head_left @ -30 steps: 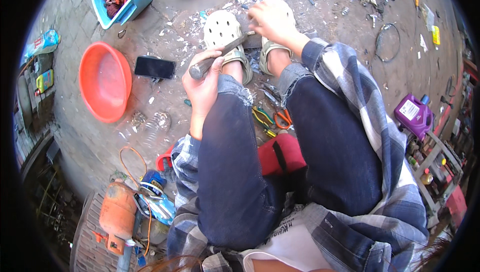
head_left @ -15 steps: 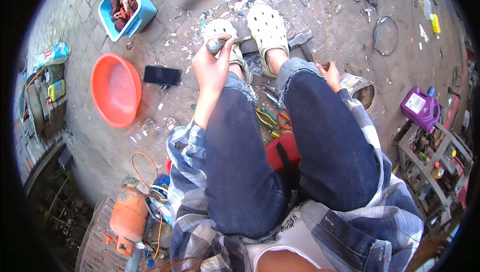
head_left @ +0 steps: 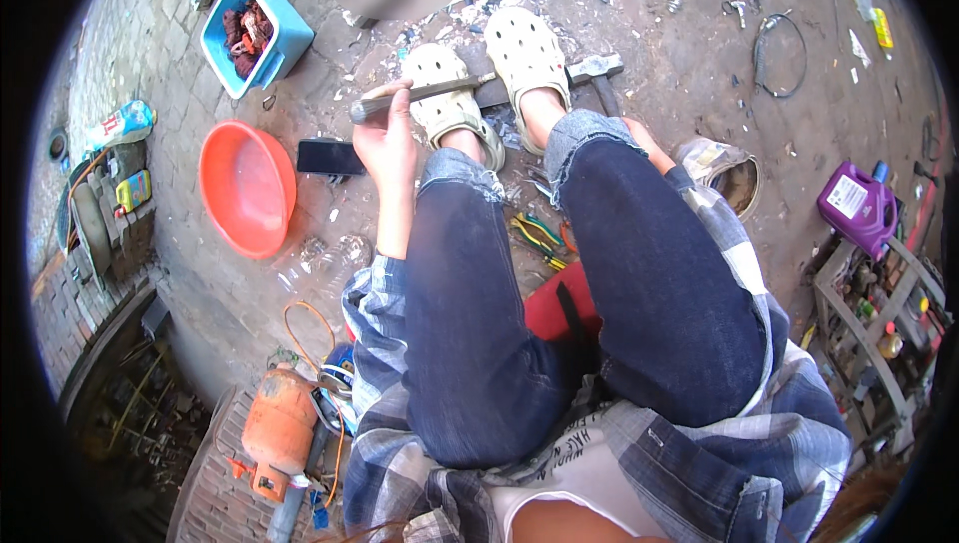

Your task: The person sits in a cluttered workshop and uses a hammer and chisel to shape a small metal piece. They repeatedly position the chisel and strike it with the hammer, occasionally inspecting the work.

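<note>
My left hand (head_left: 388,135) is closed round the thick end of a grey metal chisel (head_left: 440,88). The chisel lies nearly level above my left shoe, its narrow end pointing toward my right shoe. At the right, my right hand (head_left: 651,145) is partly hidden behind my knee, its fingers curled at the handle of a hammer (head_left: 596,66). The hammer's head rests beside my right shoe. A dark metal piece (head_left: 491,94) shows between my two pale clogs, partly covered by them.
A red basin (head_left: 247,188), a phone (head_left: 330,156) and a blue bucket (head_left: 285,43) of reddish scraps stand left. Pliers (head_left: 534,235) lie between my legs. A tin can (head_left: 741,183) and purple jug (head_left: 859,205) are right. An orange gas cylinder (head_left: 280,418) stands lower left.
My left hand has moved left and slightly down, and the chisel has swung flatter, showing more of its length. My right hand has slipped further behind the knee. The view has shifted slightly.
</note>
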A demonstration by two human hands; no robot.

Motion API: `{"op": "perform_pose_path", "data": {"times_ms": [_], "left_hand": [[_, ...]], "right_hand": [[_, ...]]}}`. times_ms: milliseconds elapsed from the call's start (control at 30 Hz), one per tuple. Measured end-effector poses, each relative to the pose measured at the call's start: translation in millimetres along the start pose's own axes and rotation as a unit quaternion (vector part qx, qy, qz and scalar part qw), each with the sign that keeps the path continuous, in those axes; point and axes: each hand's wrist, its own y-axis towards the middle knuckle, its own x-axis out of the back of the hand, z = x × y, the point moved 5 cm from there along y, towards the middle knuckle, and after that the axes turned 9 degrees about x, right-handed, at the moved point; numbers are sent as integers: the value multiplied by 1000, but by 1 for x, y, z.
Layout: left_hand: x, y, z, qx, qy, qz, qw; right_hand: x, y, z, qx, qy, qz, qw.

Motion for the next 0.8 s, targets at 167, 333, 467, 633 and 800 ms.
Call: {"op": "perform_pose_path", "data": {"times_ms": [167, 333, 467, 633, 800], "left_hand": [[29, 14, 53, 141, -152, -38, 977], [24, -11, 42, 79, -107, -40, 990], [9, -15, 1, -22, -47, 0, 999], [0, -11, 2, -17, -10, 34, 999], [4, -13, -1, -11, -6, 17, 1000]], "right_hand": [[-26, -3, 19, -223, 490, 47, 841], [-30, -4, 47, -282, 574, 49, 767], [-17, 12, 44, -256, 465, 45, 847], [-11, 19, 52, -159, 157, -58, 973], [-2, 9, 93, -89, 7, -48, 995]]}}
